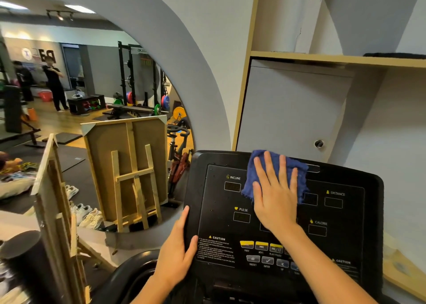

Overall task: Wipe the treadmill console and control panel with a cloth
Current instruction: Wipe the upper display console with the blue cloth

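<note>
Bare left grip (177, 250) clasping console (216, 202) edge, right grip (275, 202) flat on blue cloth (255, 172), INCLINE (235, 177), PULSE (243, 209)

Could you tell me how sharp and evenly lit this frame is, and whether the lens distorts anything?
Head view: console and cloth under the right hand are sharp and evenly lit; the near easel at lower left is blurred; wide-angle stretches the corners.

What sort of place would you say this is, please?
Most likely a gym. A cloth is being pressed on a treadmill console labelled INCLINE, PULSE, DISTANCE and CALORIE, and the arched mirror beside it reflects a power rack with coloured weight plates and an exercise bike.
</note>
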A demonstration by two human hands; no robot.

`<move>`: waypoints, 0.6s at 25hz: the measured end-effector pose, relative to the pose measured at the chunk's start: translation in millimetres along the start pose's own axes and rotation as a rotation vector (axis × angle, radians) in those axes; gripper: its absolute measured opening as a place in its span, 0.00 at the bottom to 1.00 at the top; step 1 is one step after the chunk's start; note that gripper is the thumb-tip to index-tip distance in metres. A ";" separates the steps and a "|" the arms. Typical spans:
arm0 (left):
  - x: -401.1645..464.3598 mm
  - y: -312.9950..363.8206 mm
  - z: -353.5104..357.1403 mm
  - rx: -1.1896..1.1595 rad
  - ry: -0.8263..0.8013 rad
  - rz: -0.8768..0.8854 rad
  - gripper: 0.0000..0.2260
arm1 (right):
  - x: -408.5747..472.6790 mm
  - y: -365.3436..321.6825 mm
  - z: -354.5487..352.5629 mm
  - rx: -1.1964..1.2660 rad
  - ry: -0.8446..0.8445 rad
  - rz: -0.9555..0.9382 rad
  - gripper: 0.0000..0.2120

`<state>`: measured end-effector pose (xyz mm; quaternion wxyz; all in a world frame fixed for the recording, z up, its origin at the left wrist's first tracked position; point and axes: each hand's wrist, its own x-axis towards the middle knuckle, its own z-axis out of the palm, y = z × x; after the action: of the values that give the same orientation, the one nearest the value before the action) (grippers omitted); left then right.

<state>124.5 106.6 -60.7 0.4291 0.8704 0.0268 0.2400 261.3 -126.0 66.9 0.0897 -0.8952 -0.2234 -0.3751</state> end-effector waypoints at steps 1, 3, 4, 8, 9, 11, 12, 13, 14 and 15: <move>0.7 -1.4 1.4 0.000 0.007 0.001 0.35 | 9.0 -8.5 1.7 -0.013 -0.002 -0.014 0.29; 1.2 -3.1 2.4 0.004 0.012 0.004 0.34 | 23.3 -27.2 5.8 -0.030 -0.015 -0.071 0.29; 1.2 -4.3 2.5 0.004 0.013 0.004 0.34 | 27.8 -36.4 8.2 -0.031 -0.020 -0.106 0.29; 1.3 -5.2 2.3 0.000 0.009 0.004 0.34 | 23.3 -60.7 15.0 -0.032 -0.040 -0.251 0.29; 1.1 -4.9 2.2 0.000 0.009 0.002 0.34 | 16.8 -62.7 16.3 -0.029 -0.050 -0.297 0.29; 0.4 -5.1 1.7 -0.005 0.013 -0.001 0.34 | 0.9 -62.4 18.8 -0.022 -0.078 -0.393 0.29; 0.4 -5.4 1.9 -0.008 0.016 -0.003 0.34 | -7.9 -60.4 19.4 -0.018 -0.093 -0.430 0.29; 0.4 -5.7 2.1 -0.008 0.018 -0.004 0.34 | -16.6 -57.2 20.3 -0.016 -0.106 -0.456 0.29; 0.3 -5.9 2.4 -0.004 0.021 -0.004 0.34 | -24.7 -52.9 21.0 -0.016 -0.113 -0.470 0.29; 0.3 -5.5 3.0 0.004 0.023 -0.001 0.34 | -32.0 -47.1 21.3 -0.017 -0.116 -0.472 0.30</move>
<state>127.0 107.9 -66.4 0.4272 0.8683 0.0330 0.2498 232.9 -88.0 28.9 -0.0209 -0.8389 -0.4278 -0.3357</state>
